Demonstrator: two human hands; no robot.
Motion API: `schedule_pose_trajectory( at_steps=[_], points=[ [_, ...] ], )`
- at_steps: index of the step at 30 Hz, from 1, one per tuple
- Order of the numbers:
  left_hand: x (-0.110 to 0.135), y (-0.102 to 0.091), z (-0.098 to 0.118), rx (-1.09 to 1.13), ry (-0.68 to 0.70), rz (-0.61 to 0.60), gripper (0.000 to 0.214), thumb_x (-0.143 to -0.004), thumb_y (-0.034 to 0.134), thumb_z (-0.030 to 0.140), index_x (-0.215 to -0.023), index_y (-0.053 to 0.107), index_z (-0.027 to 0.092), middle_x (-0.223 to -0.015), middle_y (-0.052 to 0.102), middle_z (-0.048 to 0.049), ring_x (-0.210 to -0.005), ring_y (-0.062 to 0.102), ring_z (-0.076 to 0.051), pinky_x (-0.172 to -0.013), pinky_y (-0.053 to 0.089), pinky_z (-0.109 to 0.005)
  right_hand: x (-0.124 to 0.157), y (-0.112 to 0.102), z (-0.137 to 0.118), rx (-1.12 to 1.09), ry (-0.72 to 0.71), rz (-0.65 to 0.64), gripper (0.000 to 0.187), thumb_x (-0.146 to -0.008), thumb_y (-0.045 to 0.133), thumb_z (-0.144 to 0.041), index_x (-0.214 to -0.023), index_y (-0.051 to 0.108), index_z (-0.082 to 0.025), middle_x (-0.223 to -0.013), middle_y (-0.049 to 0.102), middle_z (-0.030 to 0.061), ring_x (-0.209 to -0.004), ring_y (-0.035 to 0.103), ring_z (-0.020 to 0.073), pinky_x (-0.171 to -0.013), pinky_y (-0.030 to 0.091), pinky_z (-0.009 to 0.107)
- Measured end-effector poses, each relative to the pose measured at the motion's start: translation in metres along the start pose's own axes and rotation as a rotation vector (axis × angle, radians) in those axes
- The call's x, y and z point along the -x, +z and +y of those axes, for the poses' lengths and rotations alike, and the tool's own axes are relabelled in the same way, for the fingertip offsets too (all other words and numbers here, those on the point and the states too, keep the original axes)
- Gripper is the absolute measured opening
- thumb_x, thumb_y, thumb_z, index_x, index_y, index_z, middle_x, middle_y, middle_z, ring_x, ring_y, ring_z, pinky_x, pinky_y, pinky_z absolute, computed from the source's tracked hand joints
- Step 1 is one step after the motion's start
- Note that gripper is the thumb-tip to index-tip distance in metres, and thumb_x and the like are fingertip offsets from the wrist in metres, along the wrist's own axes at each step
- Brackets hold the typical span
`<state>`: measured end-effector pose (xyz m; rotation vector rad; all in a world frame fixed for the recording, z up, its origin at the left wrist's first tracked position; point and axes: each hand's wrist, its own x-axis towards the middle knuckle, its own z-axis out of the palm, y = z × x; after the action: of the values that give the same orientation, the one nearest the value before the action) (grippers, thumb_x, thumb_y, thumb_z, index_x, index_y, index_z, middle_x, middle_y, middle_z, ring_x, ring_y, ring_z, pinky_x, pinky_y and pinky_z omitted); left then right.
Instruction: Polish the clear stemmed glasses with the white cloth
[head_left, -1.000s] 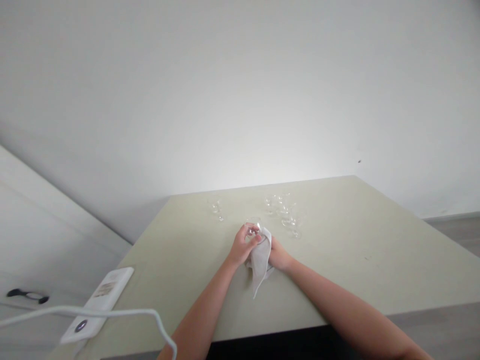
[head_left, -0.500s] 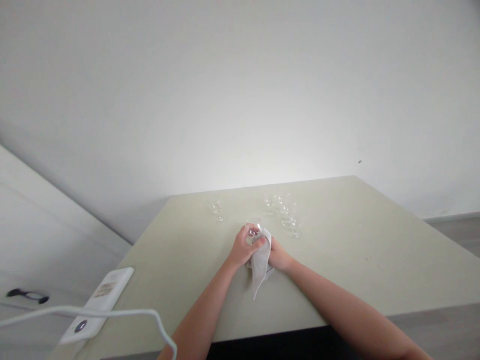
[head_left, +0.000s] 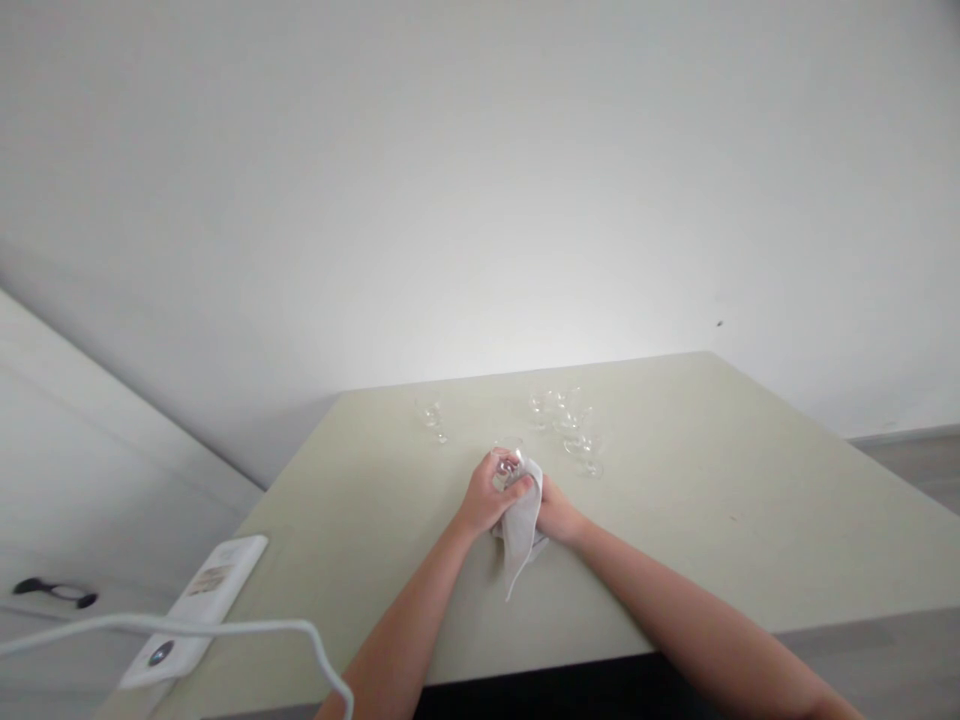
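Over the middle of a pale green table (head_left: 712,500), my left hand (head_left: 486,498) is closed round a small clear glass (head_left: 507,458). My right hand (head_left: 556,515) grips a white cloth (head_left: 520,525) pressed against that glass; the cloth's tail hangs down towards the table. Both hands touch at the glass. One more clear glass (head_left: 432,416) stands alone behind and to the left. A cluster of several clear glasses (head_left: 570,425) stands behind and to the right of my hands.
A white flat device (head_left: 196,610) lies at the table's near left corner, with a white cable (head_left: 225,630) arching over it. A white cabinet with a dark handle (head_left: 54,592) stands to the left. A plain white wall is behind the table.
My left fingers have shifted slightly on the glass and the cloth's tail has moved a little; the hands stay in the same spot.
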<state>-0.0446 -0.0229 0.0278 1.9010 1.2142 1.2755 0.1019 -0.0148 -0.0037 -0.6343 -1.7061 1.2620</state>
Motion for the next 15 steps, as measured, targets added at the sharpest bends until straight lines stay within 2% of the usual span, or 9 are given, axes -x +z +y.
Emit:
schedule_pose_trajectory(
  at_steps=[10,15],
  points=[
    [0.001,0.001,-0.002,-0.021,-0.002,-0.008,0.027,-0.076,0.069,0.036,-0.096,0.058,0.020,-0.096,0.063,-0.0026,-0.087,0.059,-0.017,-0.082,0.046,-0.030,0.001,0.001,-0.005,-0.074,-0.022,-0.015,0.029,-0.077,0.067,-0.024,-0.105,0.065,-0.019,-0.087,0.067,0.0000,-0.083,0.061,0.0177,-0.089,0.050,0.034],
    [0.001,0.001,0.000,-0.015,-0.013,-0.009,0.028,-0.076,0.069,0.036,-0.096,0.058,0.020,-0.096,0.063,-0.0028,-0.087,0.059,-0.017,-0.081,0.047,-0.030,0.000,0.002,-0.012,-0.071,-0.009,-0.031,0.028,-0.077,0.067,-0.027,-0.104,0.065,-0.018,-0.087,0.068,0.0015,-0.083,0.062,0.0191,-0.087,0.052,0.035]
  ],
)
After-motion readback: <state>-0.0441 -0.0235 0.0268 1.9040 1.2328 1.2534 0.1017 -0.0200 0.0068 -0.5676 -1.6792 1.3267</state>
